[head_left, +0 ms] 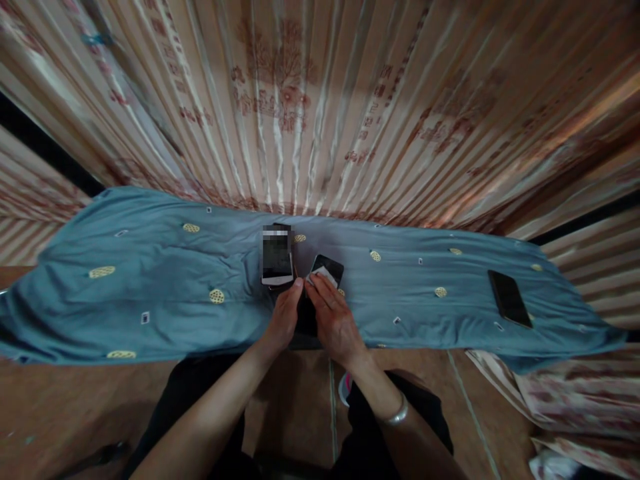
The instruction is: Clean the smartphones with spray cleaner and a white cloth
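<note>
My right hand [334, 317] presses a small white cloth or tissue [325, 273] onto a dark-screened phone [334, 265], its fingers together over the white piece. Close beside it, my left hand [284, 317] is closed, thumb up, near the phone's lower left side. Its other fingers are mostly hidden, so I cannot make out what they grip. Just left of my hands lies a white-framed phone [277, 277] with a dark screen, partly blurred at the top. It rests on another dark flat thing [283, 227], of which only edges show.
A blue cloth [165, 280] with yellow patterns covers the long table. Toward its right end lies another dark phone [510, 298]. Pleated patterned curtains [320, 100] hang behind the table. My knees are under the front edge, above a brown floor [300, 413].
</note>
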Tool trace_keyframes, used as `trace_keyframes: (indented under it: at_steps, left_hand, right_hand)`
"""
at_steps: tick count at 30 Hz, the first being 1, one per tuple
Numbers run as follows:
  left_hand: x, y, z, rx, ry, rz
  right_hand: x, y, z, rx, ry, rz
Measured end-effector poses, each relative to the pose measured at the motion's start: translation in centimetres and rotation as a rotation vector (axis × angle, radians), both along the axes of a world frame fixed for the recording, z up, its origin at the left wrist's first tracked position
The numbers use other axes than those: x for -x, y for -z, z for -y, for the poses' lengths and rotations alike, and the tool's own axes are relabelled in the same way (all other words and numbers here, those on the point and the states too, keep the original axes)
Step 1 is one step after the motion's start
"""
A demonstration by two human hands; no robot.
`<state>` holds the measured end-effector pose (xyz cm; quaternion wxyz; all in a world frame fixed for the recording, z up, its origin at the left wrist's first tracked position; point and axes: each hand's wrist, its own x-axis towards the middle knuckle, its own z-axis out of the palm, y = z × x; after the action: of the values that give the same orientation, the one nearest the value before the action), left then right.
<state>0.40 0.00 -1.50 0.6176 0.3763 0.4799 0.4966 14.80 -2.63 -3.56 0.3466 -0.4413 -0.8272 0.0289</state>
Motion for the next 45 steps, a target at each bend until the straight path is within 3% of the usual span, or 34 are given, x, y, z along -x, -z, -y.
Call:
trace_keyframes:
  at_steps: [7,15,28,37,45]
  left_hand:
    - [-0.5,-0.8,0.7,-0.053,0.150,-0.022]
    - [0.0,-0.8,0.3,-0.044,0.096,0.011]
    - [0.4,-1.2,0.6,-0.103,0.121,-0.090]
    - [0.3,-1.6,0.2,-0.039,0.021,0.179]
    - [0.3,-1.5,-1.0,0.008,-0.017,0.373]
  right_hand:
    - [-1.0,-0.2,-1.0,-0.007,0.148,-0.007]
    - [-1.2,0.1,-1.4,-0.021,0.224,-0.025]
    - [-0.8,-1.2,-1.4,-0.042,0.157,-0.030]
    - [-1.5,-0.9,-1.6,-0.001,0.237,-0.018]
    - [-0.7,-0.6,-0.9,0.055,0.163,-0.037]
